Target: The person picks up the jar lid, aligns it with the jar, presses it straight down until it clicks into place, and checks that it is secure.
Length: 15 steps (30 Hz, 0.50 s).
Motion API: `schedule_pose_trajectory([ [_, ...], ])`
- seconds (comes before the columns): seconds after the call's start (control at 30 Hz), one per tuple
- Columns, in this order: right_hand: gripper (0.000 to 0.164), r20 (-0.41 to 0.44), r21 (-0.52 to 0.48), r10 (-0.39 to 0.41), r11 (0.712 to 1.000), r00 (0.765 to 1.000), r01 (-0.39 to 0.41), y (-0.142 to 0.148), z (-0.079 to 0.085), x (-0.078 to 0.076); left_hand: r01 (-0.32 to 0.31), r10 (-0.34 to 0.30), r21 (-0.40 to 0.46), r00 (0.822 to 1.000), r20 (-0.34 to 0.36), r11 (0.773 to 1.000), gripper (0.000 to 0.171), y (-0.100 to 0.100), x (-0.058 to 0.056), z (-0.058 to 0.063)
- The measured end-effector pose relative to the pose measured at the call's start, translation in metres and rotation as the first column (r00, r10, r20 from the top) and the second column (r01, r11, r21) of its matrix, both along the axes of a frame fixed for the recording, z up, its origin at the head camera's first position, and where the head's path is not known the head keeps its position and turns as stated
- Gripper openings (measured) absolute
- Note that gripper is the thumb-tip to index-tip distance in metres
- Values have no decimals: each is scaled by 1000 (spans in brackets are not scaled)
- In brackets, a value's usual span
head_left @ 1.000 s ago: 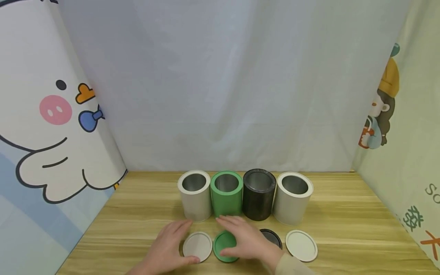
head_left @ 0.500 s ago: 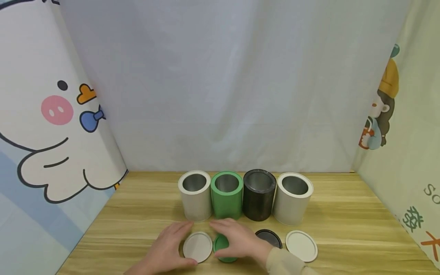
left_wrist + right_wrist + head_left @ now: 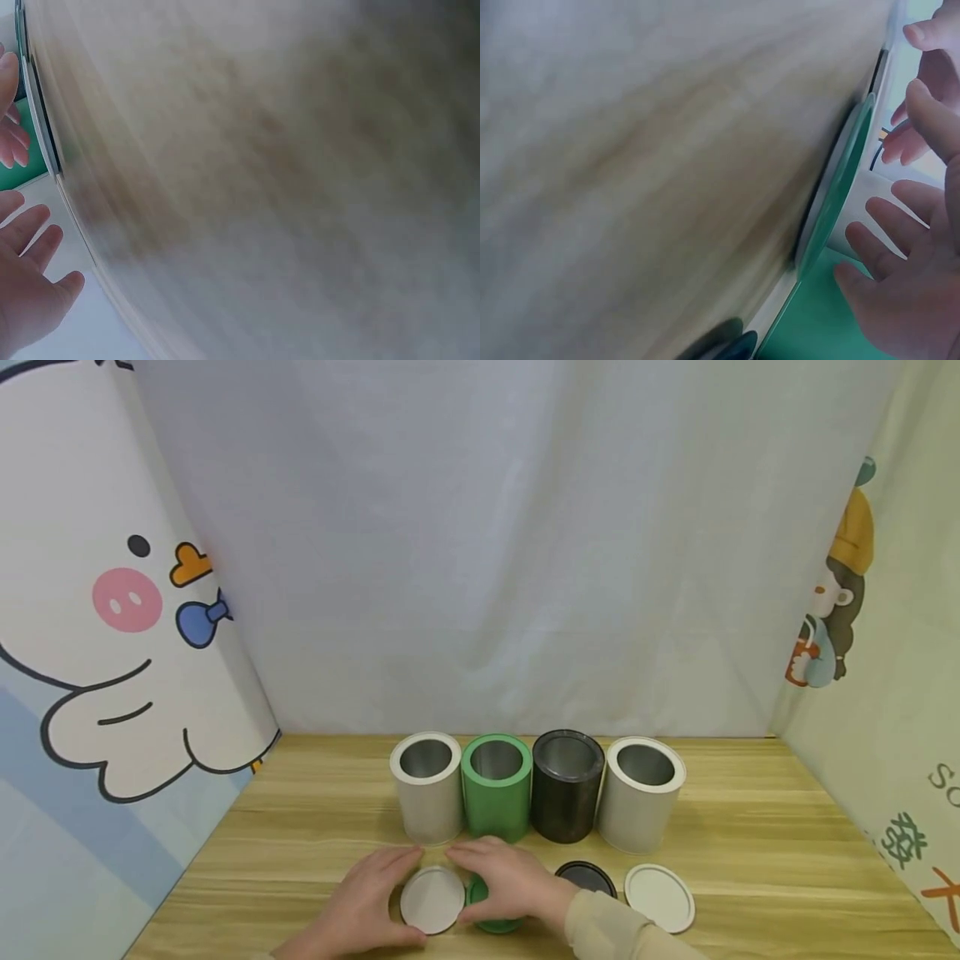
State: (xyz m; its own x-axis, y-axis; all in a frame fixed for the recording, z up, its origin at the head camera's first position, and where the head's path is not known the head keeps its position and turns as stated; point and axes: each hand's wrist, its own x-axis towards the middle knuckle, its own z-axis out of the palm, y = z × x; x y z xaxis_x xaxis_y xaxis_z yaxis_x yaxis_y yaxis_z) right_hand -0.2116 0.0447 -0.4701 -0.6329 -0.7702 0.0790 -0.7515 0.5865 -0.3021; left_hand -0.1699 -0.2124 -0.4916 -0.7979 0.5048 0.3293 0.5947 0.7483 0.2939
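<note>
My left hand (image 3: 365, 897) is beside the pale grey lid (image 3: 432, 900), thumb and fingers spread apart around its left side. My right hand (image 3: 510, 881) hovers over the green lid (image 3: 501, 927), hiding much of it, with its fingertips near the grey lid's right edge. Neither hand grips anything. In the left wrist view the left hand (image 3: 34, 281) has its fingers apart. Likewise the right hand (image 3: 907, 277) is spread near the upright edge of the green lid (image 3: 847, 187) in the right wrist view.
Behind the lids stand a pale grey can (image 3: 431, 814), a green can (image 3: 498, 814), a black can (image 3: 567, 810) and a white can (image 3: 636, 818), all uncovered. To the right lie a black lid (image 3: 587, 877), partly under the sleeve, and a white lid (image 3: 660, 898).
My right hand has moved left across the green lid toward the grey lid, uncovering more of the black lid. The left hand has stayed nearly still. Cans and lids keep their places.
</note>
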Motion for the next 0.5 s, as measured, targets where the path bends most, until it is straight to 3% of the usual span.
schedule_pose_trajectory([
  [0.27, 77, 10, 24, 22, 999, 1000, -22, -3, 2, 0, 7, -6, -5, 999, 53, 1000, 100, -3, -3, -1],
  [0.5, 78, -11, 36, 47, 998, 999, -46, -5, 0, -2, 21, -22, 6, 998, 54, 1000, 96, -5, -5, -4],
])
